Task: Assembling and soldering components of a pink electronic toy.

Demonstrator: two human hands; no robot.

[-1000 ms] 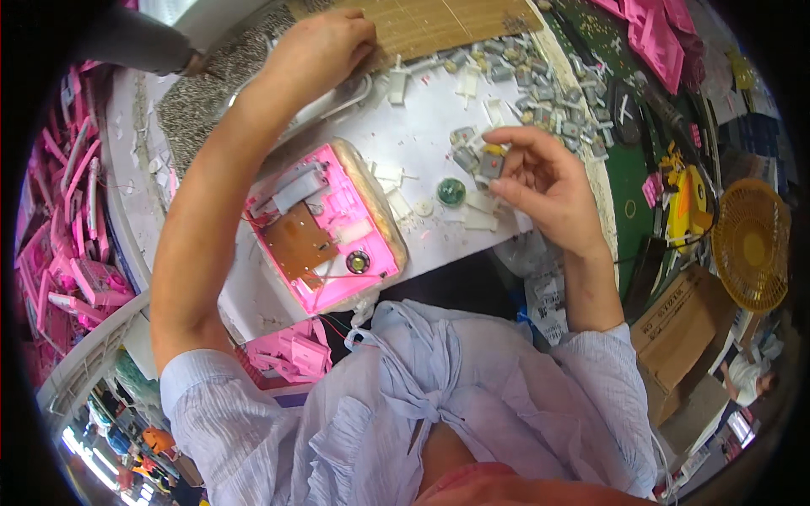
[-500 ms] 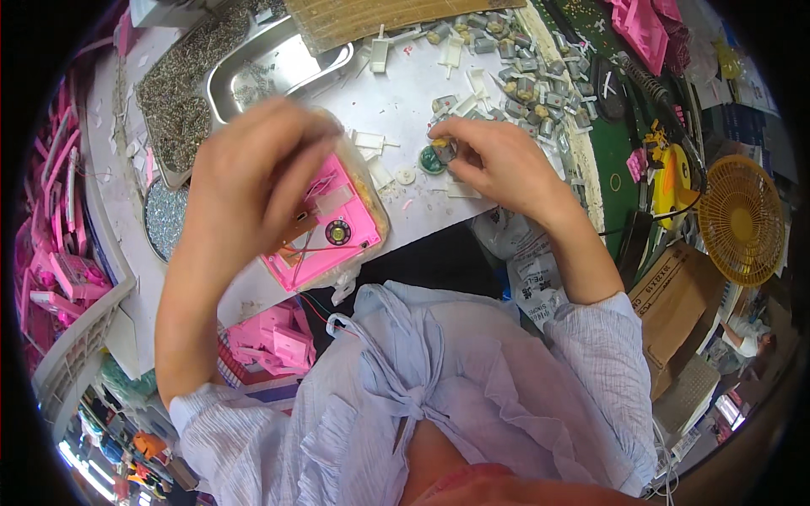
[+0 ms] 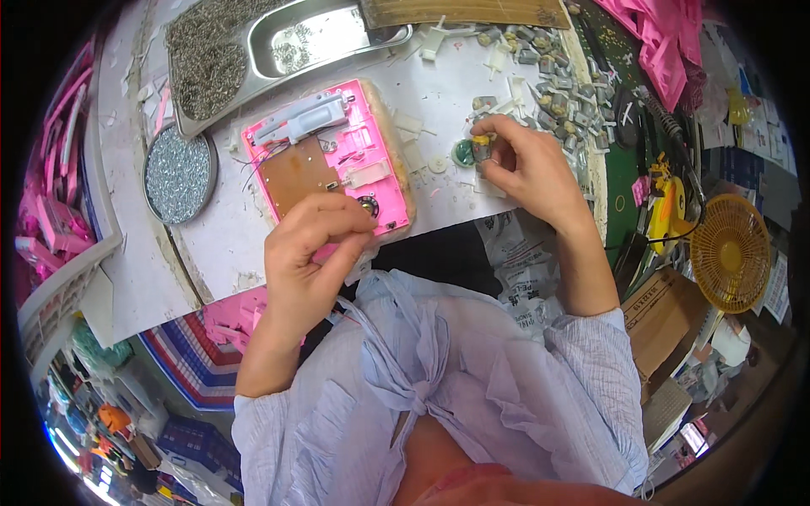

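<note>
Left hand (image 3: 316, 244): fingertips narrowly spaced over the pink housing (image 3: 364, 126); we cannot tell if they hold anything.
Pink housing: open on a beige pad (image 3: 398, 160); we best brace its rim.
Right hand (image 3: 540, 173): we pinch a grey motor (image 3: 482, 152).
Steel tray (image 3: 337, 38): beyond.

1. Free lane: tabletop (image 3: 229, 240) between round dish (image 3: 179, 175) and pink housing (image 3: 361, 128);
2. Far side blocked: metal tray (image 3: 337, 29), brown board (image 3: 468, 12);
3. Beyond right hand (image 3: 530, 170): grey motor heap (image 3: 553, 103) in the way;
4. Housing-to-right-hand gap passable; low clutter: green disc (image 3: 463, 153), white wheel (image 3: 437, 164)
</note>
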